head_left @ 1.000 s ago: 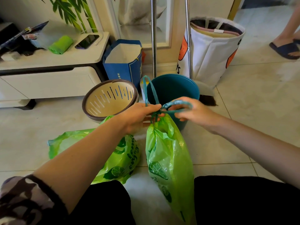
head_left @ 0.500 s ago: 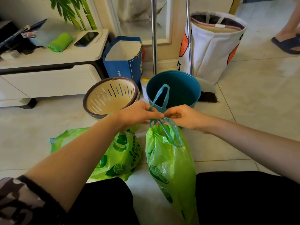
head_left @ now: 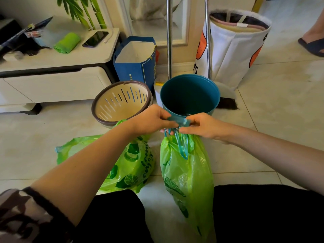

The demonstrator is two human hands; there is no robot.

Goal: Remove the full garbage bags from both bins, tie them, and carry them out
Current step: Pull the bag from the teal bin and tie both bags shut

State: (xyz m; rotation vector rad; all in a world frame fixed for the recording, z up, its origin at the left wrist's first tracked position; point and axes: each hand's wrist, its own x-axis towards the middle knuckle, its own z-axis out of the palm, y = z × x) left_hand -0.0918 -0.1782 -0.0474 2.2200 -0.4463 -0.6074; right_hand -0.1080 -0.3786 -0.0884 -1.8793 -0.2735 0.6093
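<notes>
A full green garbage bag (head_left: 188, 174) stands on the floor between my knees, its neck gathered by a teal drawstring (head_left: 180, 122). My left hand (head_left: 152, 120) and my right hand (head_left: 199, 126) both pinch that drawstring just above the bag's neck, with loose loops hanging down the bag's front. A second green garbage bag (head_left: 129, 165) lies slumped on the tiles to the left, under my left forearm. Behind the hands stand the teal bin (head_left: 191, 93) and the beige slotted bin with a brown rim (head_left: 122, 102), both without bags.
A low white cabinet (head_left: 52, 76) with a phone (head_left: 95, 38) and a green roll (head_left: 67, 42) is at back left. A blue paper bag (head_left: 136, 62), two metal poles (head_left: 169, 37), a white laundry basket (head_left: 235, 46) and a dustpan stand behind the bins. Someone's sandalled foot (head_left: 313, 44) is at far right.
The drawstring loops, held up and apart a second ago, are now pulled down tight at the bag's neck. Both hands have come closer together just above it.
</notes>
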